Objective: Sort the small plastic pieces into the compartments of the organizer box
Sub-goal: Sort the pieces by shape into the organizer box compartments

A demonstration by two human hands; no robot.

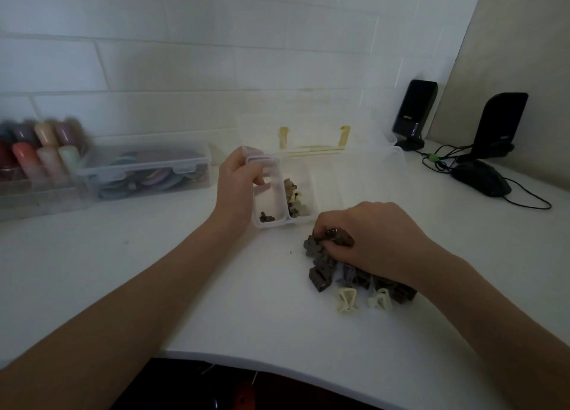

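Note:
A clear organizer box (354,175) stands open on the white table, its lid up against the wall. My left hand (239,183) grips the box's left wall beside the leftmost compartment, which holds a few dark brown pieces (266,217). The compartment to its right holds several beige and brown pieces (294,198). In front of the box lies a pile of small plastic pieces (345,281) in brown, grey and cream. My right hand (376,240) rests on top of the pile, fingers closed on dark brown pieces (334,235) at its far end.
A clear lidded box (145,170) of coloured items and a rack of pastel bottles (40,153) sit at the left by the wall. Two black speakers (415,113), a black mouse (481,178) and cables lie at the right. The table's front edge curves near me.

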